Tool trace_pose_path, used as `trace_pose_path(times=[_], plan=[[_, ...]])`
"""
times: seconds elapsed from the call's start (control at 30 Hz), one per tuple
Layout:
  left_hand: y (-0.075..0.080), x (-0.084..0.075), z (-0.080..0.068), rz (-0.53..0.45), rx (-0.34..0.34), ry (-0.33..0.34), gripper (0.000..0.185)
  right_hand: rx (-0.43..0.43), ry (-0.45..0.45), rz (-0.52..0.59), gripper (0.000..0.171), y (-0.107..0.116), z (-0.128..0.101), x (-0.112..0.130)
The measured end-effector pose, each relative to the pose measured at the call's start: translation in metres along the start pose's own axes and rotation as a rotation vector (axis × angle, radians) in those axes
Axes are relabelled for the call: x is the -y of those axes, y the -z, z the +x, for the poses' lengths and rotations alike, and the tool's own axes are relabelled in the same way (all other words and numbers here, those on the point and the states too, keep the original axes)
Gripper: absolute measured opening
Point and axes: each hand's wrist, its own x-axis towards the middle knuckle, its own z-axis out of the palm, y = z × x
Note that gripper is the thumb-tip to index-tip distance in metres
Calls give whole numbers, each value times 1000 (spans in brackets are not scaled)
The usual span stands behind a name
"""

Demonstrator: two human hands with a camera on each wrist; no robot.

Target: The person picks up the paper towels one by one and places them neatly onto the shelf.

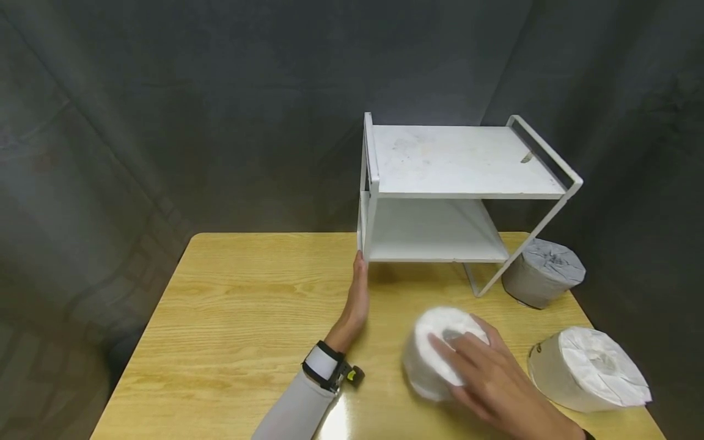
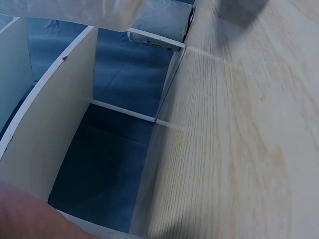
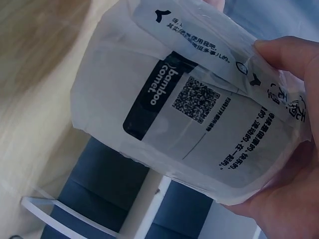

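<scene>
While the white two-tier metal shelf rack [image 1: 462,189] stands at the far side of the yellow wooden table [image 1: 231,318], the left hand [image 1: 356,299] lies flat, fingers straight, fingertips touching the rack's near-left post. Right of it and nearer the person, the right hand [image 1: 489,373] grips the white plastic-wrapped toilet roll [image 1: 434,348], fingers curled over its top end. Its axis tips toward the rack's lower tier, just beyond. Crinkled wrapper [image 3: 199,114], black printed label and QR code.
</scene>
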Motion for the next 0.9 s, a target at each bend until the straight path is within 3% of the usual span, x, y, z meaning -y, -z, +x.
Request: trace_pose_path(times=[0.43,0.7,0.9], plan=[[0,2,3,-13,-18,6,68,-148,50,53,55,22,20,-15],[-1,-1,4,-29,-8,12,67,-95,4,18,56,43,26,-24],[-2,-1,3,-45,-10,11,66,-169,52,46,54,52,40,-29]])
